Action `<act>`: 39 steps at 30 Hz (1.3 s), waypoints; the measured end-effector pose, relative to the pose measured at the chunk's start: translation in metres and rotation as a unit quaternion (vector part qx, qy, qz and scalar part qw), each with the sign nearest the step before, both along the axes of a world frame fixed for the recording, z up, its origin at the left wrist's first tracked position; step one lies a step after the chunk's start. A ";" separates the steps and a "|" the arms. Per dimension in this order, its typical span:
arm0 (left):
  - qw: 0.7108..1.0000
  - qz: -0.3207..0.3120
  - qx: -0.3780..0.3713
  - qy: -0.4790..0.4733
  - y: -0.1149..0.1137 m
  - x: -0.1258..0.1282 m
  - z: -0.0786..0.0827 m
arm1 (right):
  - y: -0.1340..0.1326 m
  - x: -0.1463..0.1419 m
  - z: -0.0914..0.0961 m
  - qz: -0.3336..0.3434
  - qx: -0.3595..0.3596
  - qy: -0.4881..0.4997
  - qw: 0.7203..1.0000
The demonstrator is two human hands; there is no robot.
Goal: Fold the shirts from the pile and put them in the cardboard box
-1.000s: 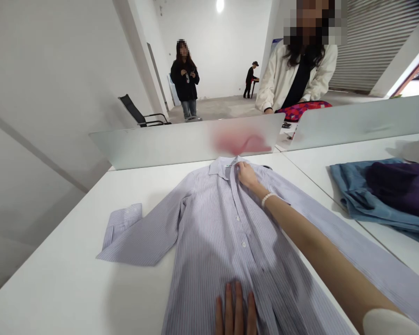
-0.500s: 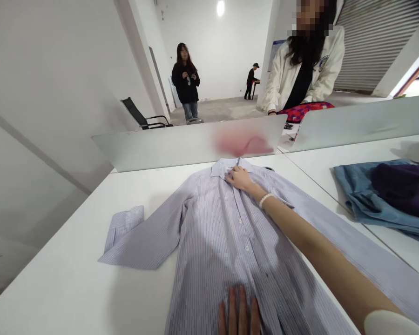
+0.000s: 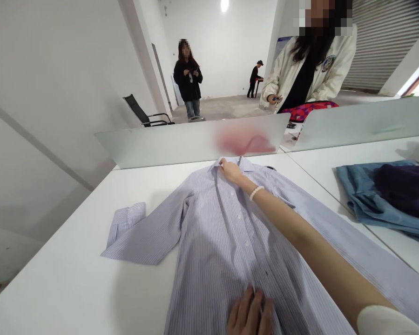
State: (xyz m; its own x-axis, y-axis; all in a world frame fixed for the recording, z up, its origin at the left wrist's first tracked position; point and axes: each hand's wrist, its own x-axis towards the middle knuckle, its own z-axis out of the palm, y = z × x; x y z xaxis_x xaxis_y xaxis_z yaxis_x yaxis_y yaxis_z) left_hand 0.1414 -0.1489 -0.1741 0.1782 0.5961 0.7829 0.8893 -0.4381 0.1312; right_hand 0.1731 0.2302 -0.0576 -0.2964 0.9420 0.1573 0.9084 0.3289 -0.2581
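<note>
A pale purple striped button-up shirt (image 3: 206, 223) lies front side up on the white table (image 3: 73, 279), its collar towards the glass divider. One sleeve, on the left, is bent with the cuff folded back; the other stretches to the lower right. At the collar, my right hand (image 3: 231, 172) has its fingers closed on the left collar flap. My left hand (image 3: 250, 314) rests on the lower front of the shirt near the button placket, fingers slightly bent and a little apart. The shirt's hem is out of view.
Folded blue jeans (image 3: 356, 190) with a dark purple garment (image 3: 405, 188) on top lie at the right. A frosted glass divider (image 3: 160, 146) runs along the table's back edge. Beyond it are a person in a white jacket (image 3: 342, 60), two other people and a black chair (image 3: 138, 109).
My right hand has moved left from the collar's middle and closed on the left flap. My left hand has shifted slightly right, its fingers more bent. The person in white has raised a hand.
</note>
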 end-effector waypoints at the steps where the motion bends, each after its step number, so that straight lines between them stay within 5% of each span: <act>1: 1.000 -0.008 -0.015 0.007 0.001 -0.004 0.003 | 0.001 0.005 0.000 -0.010 -0.004 0.007 1.000; 10: 0.993 -0.055 -0.085 0.061 0.014 -0.009 0.021 | 0.008 0.059 -0.028 -0.063 -0.065 0.041 0.995; 20: 0.993 -0.027 -0.089 0.065 0.019 -0.002 0.024 | 0.018 0.056 -0.044 -0.055 -0.056 0.040 0.996; 29: 0.990 -0.107 -0.089 -0.001 0.021 -0.001 0.055 | 0.019 0.051 -0.049 -0.071 -0.047 0.014 0.996; 39: 0.990 -0.115 -0.065 0.041 0.014 0.012 0.023 | 0.011 0.046 -0.049 -0.081 -0.038 -0.002 0.996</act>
State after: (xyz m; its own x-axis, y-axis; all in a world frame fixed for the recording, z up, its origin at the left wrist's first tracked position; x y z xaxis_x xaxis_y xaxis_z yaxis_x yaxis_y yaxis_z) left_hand 0.1537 -0.1346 -0.1507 0.3810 0.6269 0.6796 0.7782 -0.6143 0.1304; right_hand 0.2186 0.2411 -0.1068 -0.1409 0.9865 0.0835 0.9487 0.1586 -0.2735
